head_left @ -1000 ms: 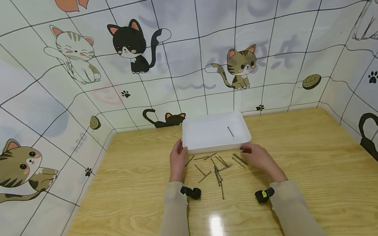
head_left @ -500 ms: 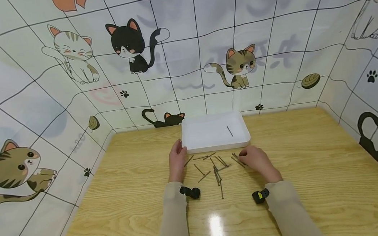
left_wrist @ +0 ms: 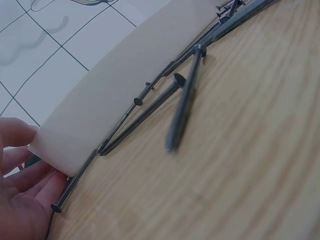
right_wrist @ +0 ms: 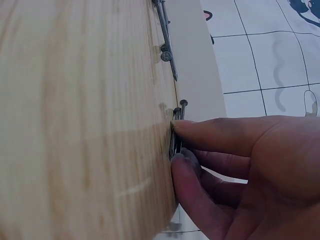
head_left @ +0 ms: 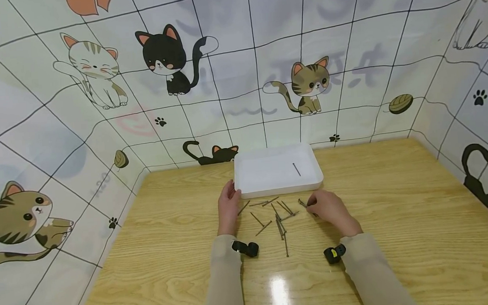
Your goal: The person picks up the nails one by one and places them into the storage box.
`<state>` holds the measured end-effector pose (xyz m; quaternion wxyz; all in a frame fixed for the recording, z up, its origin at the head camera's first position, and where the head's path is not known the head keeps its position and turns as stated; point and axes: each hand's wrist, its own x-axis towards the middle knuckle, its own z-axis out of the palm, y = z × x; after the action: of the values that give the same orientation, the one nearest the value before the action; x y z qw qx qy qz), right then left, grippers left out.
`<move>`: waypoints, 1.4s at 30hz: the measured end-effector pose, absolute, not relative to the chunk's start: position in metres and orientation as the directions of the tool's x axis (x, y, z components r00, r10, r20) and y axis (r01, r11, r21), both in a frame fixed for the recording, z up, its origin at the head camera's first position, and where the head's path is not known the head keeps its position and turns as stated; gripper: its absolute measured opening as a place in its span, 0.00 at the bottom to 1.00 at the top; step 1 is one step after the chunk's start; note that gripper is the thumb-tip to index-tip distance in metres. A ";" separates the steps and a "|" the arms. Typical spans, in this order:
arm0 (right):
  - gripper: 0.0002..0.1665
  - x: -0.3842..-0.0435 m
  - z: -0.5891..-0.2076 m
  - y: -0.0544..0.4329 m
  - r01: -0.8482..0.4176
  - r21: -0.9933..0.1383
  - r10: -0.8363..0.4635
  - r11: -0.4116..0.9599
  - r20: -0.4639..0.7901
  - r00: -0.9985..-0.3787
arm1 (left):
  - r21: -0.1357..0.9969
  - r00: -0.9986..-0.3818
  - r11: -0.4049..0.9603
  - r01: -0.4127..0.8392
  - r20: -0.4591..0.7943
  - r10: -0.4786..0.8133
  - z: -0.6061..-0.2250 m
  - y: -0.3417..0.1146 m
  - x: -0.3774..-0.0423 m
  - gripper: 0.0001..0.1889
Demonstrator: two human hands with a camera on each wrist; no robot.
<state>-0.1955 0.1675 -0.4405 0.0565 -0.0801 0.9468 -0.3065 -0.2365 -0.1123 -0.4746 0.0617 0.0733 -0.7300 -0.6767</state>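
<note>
Three cat-printed walls (head_left: 239, 78) are standing around one wooden table (head_left: 163, 264). Against the back wall, one white tray (head_left: 266, 172) is resting on it. Two sleeved arms are reaching in, each wearing one black wrist camera (head_left: 245, 249). The left hand (head_left: 229, 211) is holding the tray's near left corner; the left wrist view is showing fingers bent around that corner, which the head view is partly hiding. The right hand (head_left: 333, 211) is pinching at nails just in front of the tray's near right corner, thumb and finger almost together. The right wrist view is showing two nail heads by those fingertips (right_wrist: 183, 125); whether both nails (right_wrist: 183, 111) are firmly caught, I cannot tell. One nail (head_left: 297, 169) is lying inside the tray. More than ten loose nails (head_left: 286, 245) are lying between the hands, overlapping too much for an exact count. In the left wrist view, one of them is lying right beside the left fingers.
</note>
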 end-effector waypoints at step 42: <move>0.23 -0.204 -0.443 0.191 -0.032 -0.802 -0.183 0.596 -0.097 -0.978 | 0.996 -0.980 0.088 -0.003 0.014 -0.197 -0.478 -0.112 -0.237 0.23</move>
<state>-0.2036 0.1914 -0.4434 0.0846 -0.0604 0.8893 -0.4453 -0.2372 -0.1117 -0.4778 0.0723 0.0683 -0.7341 -0.6717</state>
